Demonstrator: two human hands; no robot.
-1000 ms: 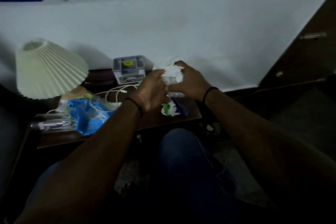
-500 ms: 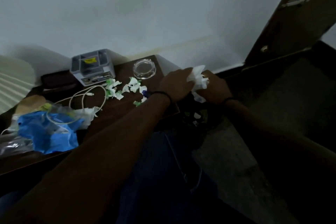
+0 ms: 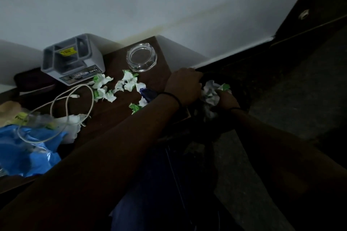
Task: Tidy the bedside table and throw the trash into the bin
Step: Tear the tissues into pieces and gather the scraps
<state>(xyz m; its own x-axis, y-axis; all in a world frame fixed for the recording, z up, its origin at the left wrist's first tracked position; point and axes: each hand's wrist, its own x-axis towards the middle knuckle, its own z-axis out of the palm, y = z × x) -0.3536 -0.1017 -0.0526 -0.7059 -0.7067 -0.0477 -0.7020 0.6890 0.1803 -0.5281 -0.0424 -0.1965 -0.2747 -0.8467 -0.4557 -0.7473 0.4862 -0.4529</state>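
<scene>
1. The table point(image 3: 120, 107) fills the left and middle of the frame, its right edge running just under your left wrist.
2. A blue bag point(image 3: 24, 154) lies crumpled at the lower left, with a white cable point(image 3: 62, 107) looped over it.
3. A grey box point(image 3: 72, 58) stands at the upper left of the tabletop, against the wall.
4. A glass dish point(image 3: 141, 58) sits at the table's far right corner, just beside the box.
5. Your left hand point(image 3: 185, 86) reaches past the table's right edge, fingers curled; what they hold, you cannot tell.
6. Your right hand point(image 3: 226, 99), right of centre, grips a paper wad point(image 3: 211, 93) from below, off the table; the spot beneath is too dark to read.
7. White-and-green scraps point(image 3: 116, 86) lie scattered mid-table, between box and left wrist.
</scene>
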